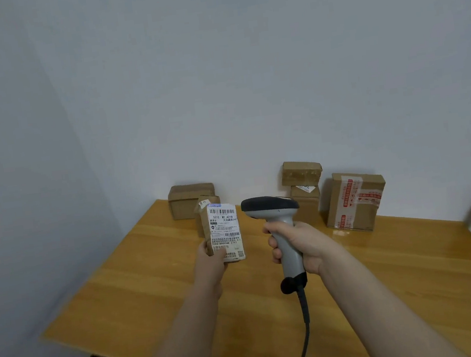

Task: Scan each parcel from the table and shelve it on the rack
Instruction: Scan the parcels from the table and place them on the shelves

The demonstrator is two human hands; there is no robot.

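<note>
Parcel (224,233): held above the table (151,277), near its far-left corner, label facing the person.
Left hand (210,263): fingers grip its lower end only.
Scanner (270,205): just beside it, right hand (299,246) wrapped round the handle.
Risk: the nose looks edge-on to the label, so likely a misread; the low grip may let the parcel tip.

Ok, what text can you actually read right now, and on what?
"501E W1 A218": shipping label on the parcel in the left hand.
Rest of that label: too small to read.
Print on the red tape of the large box: blurred.
Print on the sticker of the lower stacked box: blurred.
</note>
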